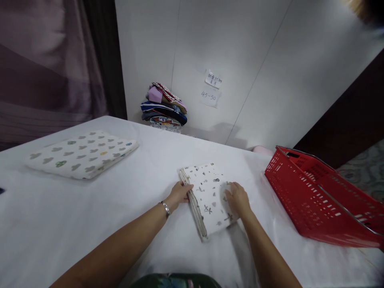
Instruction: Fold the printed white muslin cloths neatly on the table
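A folded white cloth with small grey and dark prints [207, 192] lies on the white table [90, 216] in front of me. My left hand [179, 195] presses against its left folded edge, fingers curled onto the layered side. My right hand [237, 199] rests on the cloth's right edge, fingers bent and gripping it. A silver bracelet sits on my left wrist.
A folded white cloth with grey cloud prints [82, 154] lies at the left. A red plastic basket [321, 196] stands at the right. A stack of folded coloured fabrics [164, 108] sits at the back by the white wall, under paper notes [211, 90].
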### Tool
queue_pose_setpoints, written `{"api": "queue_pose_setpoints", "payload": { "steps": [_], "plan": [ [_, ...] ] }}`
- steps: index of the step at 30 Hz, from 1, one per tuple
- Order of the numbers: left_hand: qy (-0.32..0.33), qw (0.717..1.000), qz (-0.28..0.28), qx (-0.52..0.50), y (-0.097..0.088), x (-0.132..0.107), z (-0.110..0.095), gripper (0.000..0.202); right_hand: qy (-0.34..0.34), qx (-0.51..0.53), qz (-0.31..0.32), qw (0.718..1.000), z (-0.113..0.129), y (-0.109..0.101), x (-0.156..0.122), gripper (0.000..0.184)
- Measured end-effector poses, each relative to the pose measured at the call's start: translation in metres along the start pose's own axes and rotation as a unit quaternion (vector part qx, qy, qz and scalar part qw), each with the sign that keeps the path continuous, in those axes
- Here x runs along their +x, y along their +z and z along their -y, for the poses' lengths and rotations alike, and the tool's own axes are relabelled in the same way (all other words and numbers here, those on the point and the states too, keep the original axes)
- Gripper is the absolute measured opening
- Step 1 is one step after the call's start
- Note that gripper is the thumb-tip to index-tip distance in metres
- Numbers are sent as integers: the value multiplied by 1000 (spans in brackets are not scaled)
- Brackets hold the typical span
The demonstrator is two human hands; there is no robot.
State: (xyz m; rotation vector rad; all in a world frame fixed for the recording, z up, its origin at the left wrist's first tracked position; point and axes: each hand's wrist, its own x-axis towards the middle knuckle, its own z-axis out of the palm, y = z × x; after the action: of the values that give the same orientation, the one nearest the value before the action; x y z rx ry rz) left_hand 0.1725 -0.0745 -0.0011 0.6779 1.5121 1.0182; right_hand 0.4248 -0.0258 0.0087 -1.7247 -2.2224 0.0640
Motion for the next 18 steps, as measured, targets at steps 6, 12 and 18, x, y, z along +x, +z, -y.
{"api": "queue_pose_setpoints", "payload": {
  "steps": [6,12,18],
  "plan": [
    [33,998,-51,29,-15,13,-17,62,111,115,121,980,-23,7,-4,57],
    [27,993,-96,68,-54,34,-32,75,91,230,153,957,10,18,-34,66],
    [22,993,-79,80,-59,32,-24,76,98,229,149,957,20,14,-48,65]
  ]
}}
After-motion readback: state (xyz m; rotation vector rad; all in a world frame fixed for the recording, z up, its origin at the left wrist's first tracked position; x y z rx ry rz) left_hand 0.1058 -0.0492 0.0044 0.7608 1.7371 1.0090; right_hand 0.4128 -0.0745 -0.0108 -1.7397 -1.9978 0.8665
